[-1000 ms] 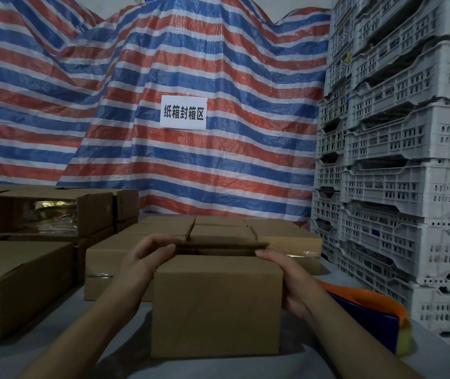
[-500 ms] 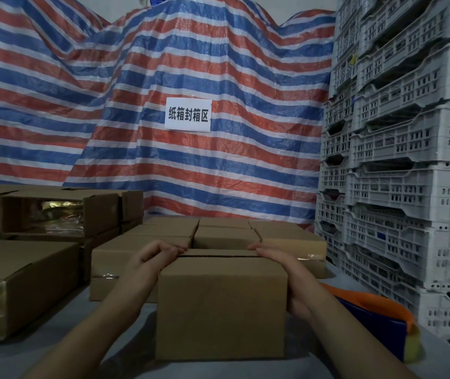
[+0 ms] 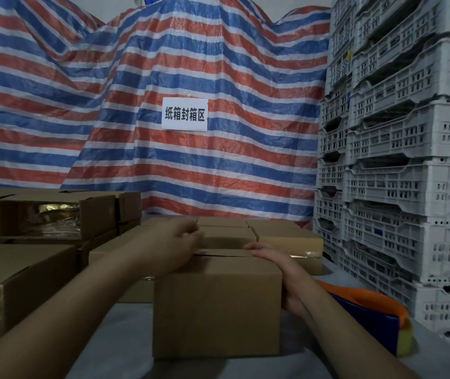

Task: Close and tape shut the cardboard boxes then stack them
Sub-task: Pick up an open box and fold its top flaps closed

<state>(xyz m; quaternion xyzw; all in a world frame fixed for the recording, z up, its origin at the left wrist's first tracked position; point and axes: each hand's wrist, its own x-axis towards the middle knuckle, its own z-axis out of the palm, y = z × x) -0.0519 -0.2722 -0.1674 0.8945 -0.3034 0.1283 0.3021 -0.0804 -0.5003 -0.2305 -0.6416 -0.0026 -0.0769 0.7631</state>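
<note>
A plain cardboard box stands on the grey table in front of me, its top flaps folded down with a thin gap left at the near seam. My left hand lies on the box's top left corner, fingers loosely curled over the flaps. My right hand lies along the top right edge, fingers stretched flat on the flap and the palm against the right side. An orange and blue tape dispenser rests on the table just right of the box, behind my right forearm.
Several shut cardboard boxes sit behind the near one. Taped boxes are stacked at the left, with a larger one nearer. White plastic crates tower at the right. A striped tarp hangs behind.
The raised flaps have been pressed down flat. My left hand has slid up onto the top of the box; my right hand has flattened along the right edge.
</note>
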